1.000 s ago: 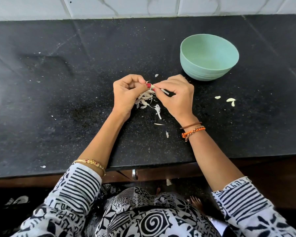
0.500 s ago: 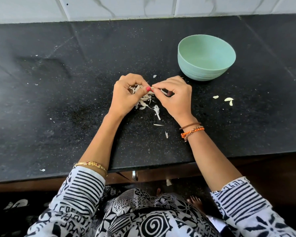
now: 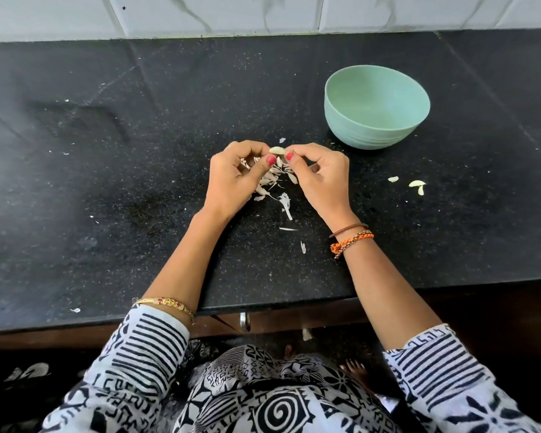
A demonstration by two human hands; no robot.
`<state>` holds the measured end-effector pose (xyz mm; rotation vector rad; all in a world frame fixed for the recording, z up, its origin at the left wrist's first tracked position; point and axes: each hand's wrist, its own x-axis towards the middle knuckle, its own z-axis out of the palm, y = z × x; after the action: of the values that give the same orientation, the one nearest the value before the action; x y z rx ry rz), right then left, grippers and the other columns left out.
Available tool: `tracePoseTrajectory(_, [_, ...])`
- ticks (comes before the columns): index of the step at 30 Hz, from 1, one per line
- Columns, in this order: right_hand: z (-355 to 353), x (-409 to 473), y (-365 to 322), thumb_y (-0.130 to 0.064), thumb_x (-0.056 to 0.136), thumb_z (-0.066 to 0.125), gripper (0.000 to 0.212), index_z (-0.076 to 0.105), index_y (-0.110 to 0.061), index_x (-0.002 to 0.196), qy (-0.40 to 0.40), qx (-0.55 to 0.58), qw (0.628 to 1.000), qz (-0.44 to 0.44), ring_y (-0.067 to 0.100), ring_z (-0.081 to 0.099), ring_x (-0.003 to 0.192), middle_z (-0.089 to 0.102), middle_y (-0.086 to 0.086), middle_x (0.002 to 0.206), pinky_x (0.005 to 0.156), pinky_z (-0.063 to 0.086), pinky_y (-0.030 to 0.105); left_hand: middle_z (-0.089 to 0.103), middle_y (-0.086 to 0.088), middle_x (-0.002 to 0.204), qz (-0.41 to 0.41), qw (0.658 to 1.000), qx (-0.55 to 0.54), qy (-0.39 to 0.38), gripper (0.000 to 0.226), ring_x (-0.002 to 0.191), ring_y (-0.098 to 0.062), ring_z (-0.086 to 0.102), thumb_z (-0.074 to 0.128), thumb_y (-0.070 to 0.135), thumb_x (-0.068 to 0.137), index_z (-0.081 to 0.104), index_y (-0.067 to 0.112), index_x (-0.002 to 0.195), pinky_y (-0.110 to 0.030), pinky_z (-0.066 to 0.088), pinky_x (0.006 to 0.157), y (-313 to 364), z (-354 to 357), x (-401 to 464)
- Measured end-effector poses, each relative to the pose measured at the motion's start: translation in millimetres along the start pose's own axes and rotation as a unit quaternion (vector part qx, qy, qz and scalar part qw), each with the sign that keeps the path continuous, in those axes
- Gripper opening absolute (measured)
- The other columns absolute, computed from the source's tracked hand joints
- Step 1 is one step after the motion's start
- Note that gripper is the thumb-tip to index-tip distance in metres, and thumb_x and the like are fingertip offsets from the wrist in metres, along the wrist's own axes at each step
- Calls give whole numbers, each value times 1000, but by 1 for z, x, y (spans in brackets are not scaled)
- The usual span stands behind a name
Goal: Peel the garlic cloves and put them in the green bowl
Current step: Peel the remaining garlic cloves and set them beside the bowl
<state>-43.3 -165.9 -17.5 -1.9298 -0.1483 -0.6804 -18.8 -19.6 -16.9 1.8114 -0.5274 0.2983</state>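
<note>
black counter, both hands' fingers pinching one garlic clove near green bowl

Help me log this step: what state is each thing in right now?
garlic clove: pinched between both hands
left hand: pinching the clove
right hand: pinching the clove
green bowl: upright, empty
garlic skins: loose pile under the hands
pale pieces: lying right of the hands
</note>
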Motion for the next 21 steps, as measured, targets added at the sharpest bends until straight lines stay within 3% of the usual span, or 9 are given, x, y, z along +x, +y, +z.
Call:
tracePoseTrajectory(2, [0,-1,0,-12,83,61,14,74,-6,85,-7,-9,1000,-1,6,60,64,65,-7,77,50,42,18,64,18,78,-8,999,-30,8,15,72,-7,54,58,37,82,64,26,90,-20,42,65,-1,-1,0])
tracePoseTrajectory(5, [1,-1,1,-10,82,62,13,74,-7,83,-22,-24,999,-17,0,57,60,65,-8,77,49,34,9,68,16,80,-14,998,-53,-6,14,79,-8,61,58,30,85,66,21,92,-27,48,74,-2,-3,1])
tracePoseTrajectory(9, [-1,-1,0,-7,80,65,9,74,-7,83,-34,-1,999,-11,-2,58,63,67,-6,77,51,35,6,65,10,70,-87,984,-150,-30,4,63,-5,54,63,13,80,67,15,81,-17,44,61,3,-4,2])
tracePoseTrajectory(12, [-2,0,-4,-4,80,67,7,73,-6,82,-56,74,995,45,-3,57,60,67,-9,72,55,37,7,64,10,67,-121,974,-188,-48,9,60,-5,51,66,7,75,68,15,78,-14,41,57,4,-6,3])
tracePoseTrajectory(17, [-2,0,-8,-1,82,65,11,70,-11,82,-87,138,981,104,-5,57,59,64,-17,63,59,41,9,66,12,68,-97,977,-185,-35,23,67,-13,51,70,5,70,72,28,66,-24,45,67,3,-7,2])
tracePoseTrajectory(21, [-3,0,-11,-2,84,63,10,66,-11,80,-115,143,975,123,-3,60,63,64,-13,67,57,42,9,65,12,67,-82,980,-180,-22,22,66,-20,49,73,7,68,71,28,66,-26,42,61,4,-9,1])
